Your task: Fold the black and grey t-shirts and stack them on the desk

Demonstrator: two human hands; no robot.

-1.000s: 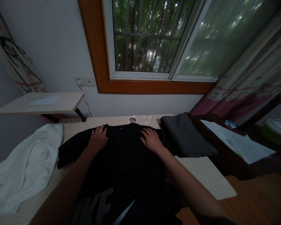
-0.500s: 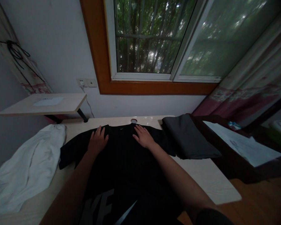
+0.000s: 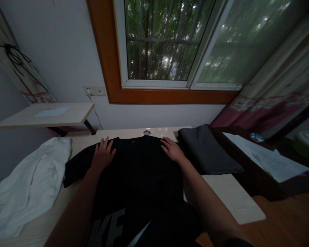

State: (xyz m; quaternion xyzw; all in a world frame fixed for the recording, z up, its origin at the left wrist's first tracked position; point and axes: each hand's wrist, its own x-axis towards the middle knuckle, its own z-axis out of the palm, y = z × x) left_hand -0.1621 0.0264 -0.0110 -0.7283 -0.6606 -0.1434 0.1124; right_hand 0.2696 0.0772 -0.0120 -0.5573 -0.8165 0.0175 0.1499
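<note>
A black T-shirt (image 3: 141, 168) lies spread on the pale desk, its neckline toward the wall. Flat on its left shoulder area rests my left hand (image 3: 103, 153), fingers apart and pointing away from me. My right hand (image 3: 172, 150) lies on the shirt's right shoulder, also with fingers stretched out. Neither hand grasps the cloth. The left sleeve reaches toward a white garment (image 3: 33, 178); the right sleeve is mostly hidden behind my right hand and forearm. A folded dark grey cloth (image 3: 208, 149) lies just right of my right hand.
The desk (image 3: 234, 195) has a round cable hole (image 3: 146, 132) at its back edge. A small raised shelf (image 3: 74, 115) with a paper stands at the back left. To the right, a white sheet (image 3: 265, 156) lies on a dark surface. A window (image 3: 167, 44) is ahead.
My right hand has slid right across the shirt, from beside the neckline to the outer shoulder. My left hand has shifted slightly left.
</note>
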